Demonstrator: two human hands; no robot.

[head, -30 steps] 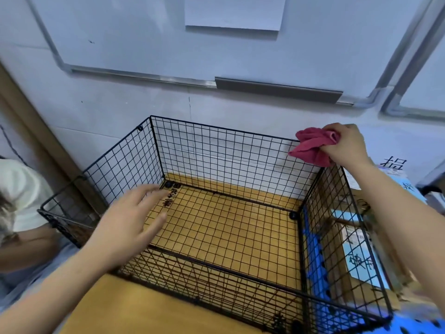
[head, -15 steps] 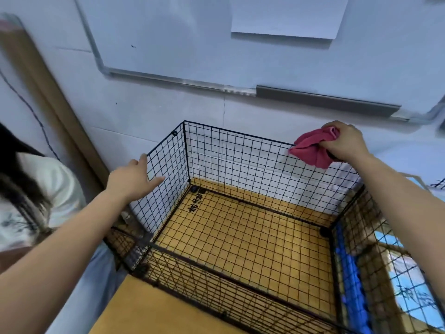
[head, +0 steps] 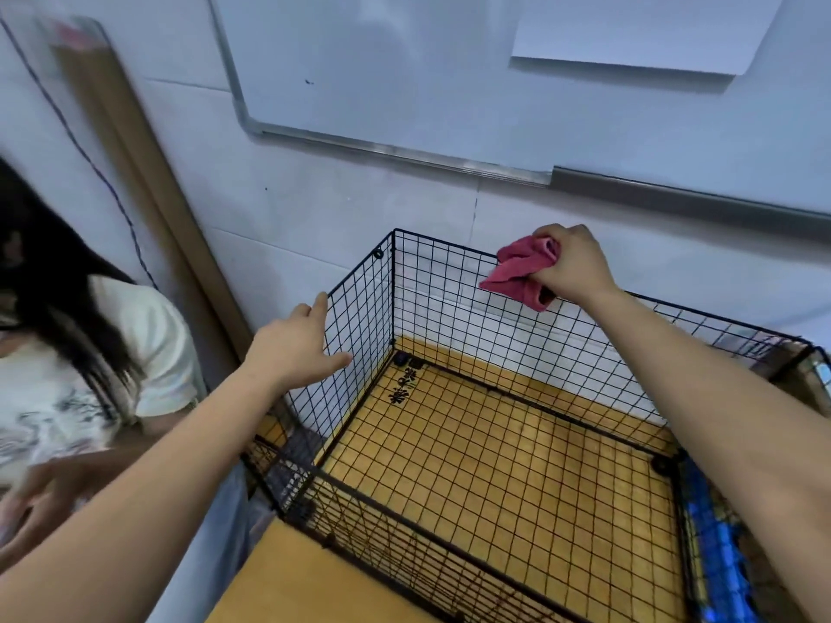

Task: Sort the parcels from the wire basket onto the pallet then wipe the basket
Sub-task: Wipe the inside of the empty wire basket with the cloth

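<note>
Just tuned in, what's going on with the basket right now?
The wire basket holds no parcels, so this is the wiping stage. The right hand grips a red cloth at the top edge of the basket's back panel. The left hand, fingers straight, rests against the left side panel. Another person is off to the left.

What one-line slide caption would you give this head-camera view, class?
Right hand grips a red cloth at the back rim of the wire basket; left hand touches its left wall.
</note>
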